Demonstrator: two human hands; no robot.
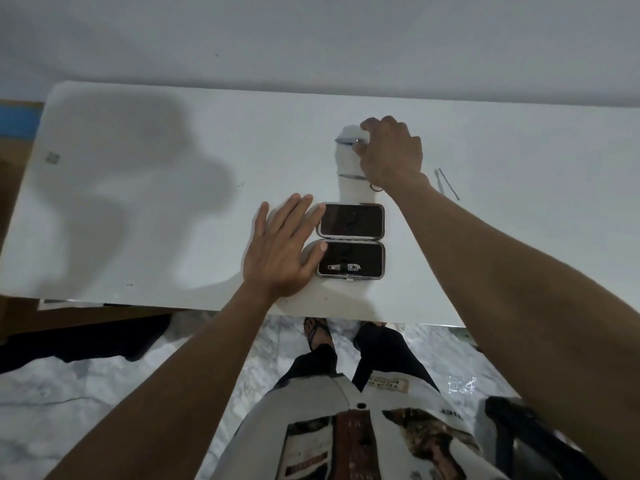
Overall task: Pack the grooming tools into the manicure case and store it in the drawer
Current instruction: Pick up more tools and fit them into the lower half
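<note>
Manicure case (350,241) open flat, nail clipper (345,268) inside near half; other tools loose beyond.

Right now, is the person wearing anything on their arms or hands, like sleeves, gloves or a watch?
No. Both forearms are bare all the way down, with no sleeves in view. The left hand and the right hand have no gloves, and no watch or bracelet shows on either wrist. I can see no rings on the fingers.

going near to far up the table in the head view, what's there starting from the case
Nail clipper in the case's near half → empty far half → scissors → right hand closing its grip on a metal tool.
</note>
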